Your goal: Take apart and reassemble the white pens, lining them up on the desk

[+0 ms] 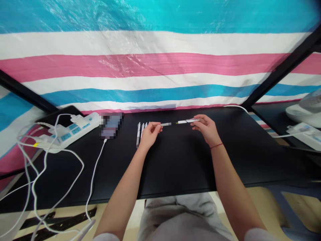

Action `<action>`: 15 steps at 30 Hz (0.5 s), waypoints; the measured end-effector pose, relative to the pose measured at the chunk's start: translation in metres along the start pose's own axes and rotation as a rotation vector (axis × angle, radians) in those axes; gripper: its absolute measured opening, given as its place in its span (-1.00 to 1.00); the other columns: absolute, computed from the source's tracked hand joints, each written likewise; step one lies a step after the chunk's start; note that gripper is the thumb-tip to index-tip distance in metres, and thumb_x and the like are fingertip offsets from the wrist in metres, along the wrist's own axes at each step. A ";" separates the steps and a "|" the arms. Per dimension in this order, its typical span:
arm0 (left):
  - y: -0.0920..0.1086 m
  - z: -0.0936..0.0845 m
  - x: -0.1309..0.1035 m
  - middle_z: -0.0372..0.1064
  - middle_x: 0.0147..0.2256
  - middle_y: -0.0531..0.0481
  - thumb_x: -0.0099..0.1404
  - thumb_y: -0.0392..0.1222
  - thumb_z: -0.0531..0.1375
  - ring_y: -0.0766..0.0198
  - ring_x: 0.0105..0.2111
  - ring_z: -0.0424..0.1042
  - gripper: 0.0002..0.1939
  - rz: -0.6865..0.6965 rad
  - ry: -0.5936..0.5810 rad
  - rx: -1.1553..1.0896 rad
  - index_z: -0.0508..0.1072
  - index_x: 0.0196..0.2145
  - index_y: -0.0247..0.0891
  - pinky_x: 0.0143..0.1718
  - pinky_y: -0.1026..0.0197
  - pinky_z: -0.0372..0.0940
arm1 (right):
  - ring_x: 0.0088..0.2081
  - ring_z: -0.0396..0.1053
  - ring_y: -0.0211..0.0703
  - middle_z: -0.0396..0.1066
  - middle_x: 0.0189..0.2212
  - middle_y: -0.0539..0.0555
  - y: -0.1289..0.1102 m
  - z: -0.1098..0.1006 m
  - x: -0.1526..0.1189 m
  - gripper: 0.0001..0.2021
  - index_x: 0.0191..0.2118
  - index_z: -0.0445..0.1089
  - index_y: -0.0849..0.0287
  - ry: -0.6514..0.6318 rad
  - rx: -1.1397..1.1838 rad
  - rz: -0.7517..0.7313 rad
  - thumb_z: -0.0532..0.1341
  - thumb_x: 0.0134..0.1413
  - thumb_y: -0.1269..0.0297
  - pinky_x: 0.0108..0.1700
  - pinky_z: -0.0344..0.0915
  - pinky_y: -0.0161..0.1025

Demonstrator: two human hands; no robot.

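Note:
Both my hands are raised a little above a black table, holding the two ends of a white pen that is pulled apart. My left hand pinches the front piece. My right hand grips the white barrel; a thin dark refill spans the gap between them. Just left of my left hand, three more white pens lie side by side on the table.
A white power strip with plugs and tangled white cables sits at the table's left. A phone on a charging cable lies beside it. A striped tarp hangs behind. Another desk with white devices stands right.

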State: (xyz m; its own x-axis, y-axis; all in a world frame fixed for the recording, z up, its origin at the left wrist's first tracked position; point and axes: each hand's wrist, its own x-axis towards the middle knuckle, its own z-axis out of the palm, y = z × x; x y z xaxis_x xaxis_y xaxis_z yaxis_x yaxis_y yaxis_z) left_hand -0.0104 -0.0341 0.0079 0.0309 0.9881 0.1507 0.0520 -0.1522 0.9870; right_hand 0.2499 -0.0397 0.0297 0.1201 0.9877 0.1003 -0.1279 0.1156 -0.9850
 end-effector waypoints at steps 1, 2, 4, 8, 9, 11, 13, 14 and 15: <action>0.000 0.001 -0.001 0.49 -0.31 -0.09 0.20 0.04 0.22 0.26 -0.33 0.48 -0.65 -0.006 -0.012 -0.003 0.43 -0.19 -0.29 -0.19 0.12 0.38 | -0.31 0.48 -0.19 0.50 -0.31 0.04 0.001 0.001 -0.001 -0.73 -0.25 0.41 0.13 -0.021 -0.009 -0.005 0.37 -0.14 0.23 -0.34 0.41 -0.29; -0.001 0.003 -0.001 0.49 -0.32 -0.09 0.20 0.04 0.22 0.26 -0.33 0.48 -0.65 -0.013 -0.024 -0.008 0.43 -0.19 -0.29 -0.18 0.12 0.37 | -0.31 0.48 -0.19 0.50 -0.30 0.05 0.001 0.003 -0.001 -0.73 -0.24 0.41 0.13 -0.045 -0.019 -0.012 0.37 -0.14 0.23 -0.34 0.41 -0.29; -0.001 0.005 -0.002 0.49 -0.33 -0.08 0.20 0.04 0.23 0.26 -0.34 0.48 -0.65 -0.023 -0.041 -0.015 0.43 -0.20 -0.29 -0.19 0.12 0.37 | -0.30 0.48 -0.17 0.52 -0.26 0.07 0.002 0.006 -0.002 -0.72 -0.23 0.41 0.13 -0.090 -0.036 -0.030 0.37 -0.12 0.22 -0.34 0.40 -0.28; 0.000 0.007 -0.002 0.49 -0.35 -0.07 0.19 0.07 0.22 0.27 -0.36 0.47 -0.63 -0.025 -0.036 -0.037 0.43 -0.21 -0.30 -0.22 0.13 0.37 | -0.29 0.49 -0.15 0.52 -0.23 0.10 0.001 0.008 -0.004 -0.72 -0.22 0.41 0.13 -0.138 -0.066 -0.052 0.37 -0.11 0.19 -0.33 0.40 -0.25; 0.000 0.007 -0.002 0.48 -0.35 -0.07 0.19 0.07 0.22 0.27 -0.36 0.47 -0.63 -0.024 -0.034 -0.045 0.43 -0.22 -0.30 -0.22 0.14 0.37 | -0.29 0.49 -0.15 0.52 -0.23 0.10 0.000 0.008 -0.004 -0.71 -0.22 0.41 0.13 -0.148 -0.077 -0.048 0.36 -0.10 0.18 -0.32 0.40 -0.24; -0.001 0.007 -0.002 0.48 -0.36 -0.07 0.20 0.08 0.22 0.27 -0.37 0.47 -0.63 -0.024 -0.033 -0.055 0.44 -0.21 -0.30 -0.22 0.14 0.36 | -0.28 0.49 -0.13 0.52 -0.22 0.11 0.000 0.008 -0.005 -0.70 -0.22 0.40 0.13 -0.166 -0.098 -0.043 0.36 -0.10 0.16 -0.30 0.40 -0.23; -0.001 0.007 -0.002 0.48 -0.37 -0.06 0.20 0.08 0.22 0.28 -0.37 0.46 -0.63 -0.022 -0.033 -0.060 0.43 -0.22 -0.30 -0.22 0.14 0.36 | -0.27 0.49 -0.13 0.52 -0.21 0.11 0.000 0.008 -0.005 -0.69 -0.20 0.40 0.13 -0.176 -0.108 -0.047 0.36 -0.09 0.15 -0.30 0.40 -0.22; -0.001 0.007 -0.002 0.47 -0.39 -0.05 0.20 0.08 0.22 0.28 -0.37 0.46 -0.63 -0.020 -0.033 -0.061 0.43 -0.22 -0.30 -0.22 0.15 0.36 | -0.28 0.49 -0.13 0.52 -0.22 0.11 0.000 0.008 -0.005 -0.68 -0.19 0.40 0.13 -0.178 -0.112 -0.052 0.36 -0.09 0.14 -0.29 0.40 -0.22; -0.002 0.006 -0.002 0.47 -0.40 -0.04 0.20 0.08 0.22 0.29 -0.37 0.46 -0.63 -0.018 -0.032 -0.062 0.43 -0.23 -0.30 -0.22 0.15 0.36 | -0.28 0.49 -0.13 0.53 -0.26 0.10 0.000 0.008 -0.005 -0.67 -0.18 0.41 0.13 -0.178 -0.118 -0.057 0.36 -0.08 0.13 -0.29 0.39 -0.22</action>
State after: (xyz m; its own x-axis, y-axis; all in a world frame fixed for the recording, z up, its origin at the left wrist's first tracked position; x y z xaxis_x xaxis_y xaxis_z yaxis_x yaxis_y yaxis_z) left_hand -0.0041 -0.0355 0.0058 0.0629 0.9892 0.1323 -0.0089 -0.1320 0.9912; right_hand 0.2412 -0.0440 0.0308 -0.0530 0.9842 0.1688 -0.0082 0.1686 -0.9856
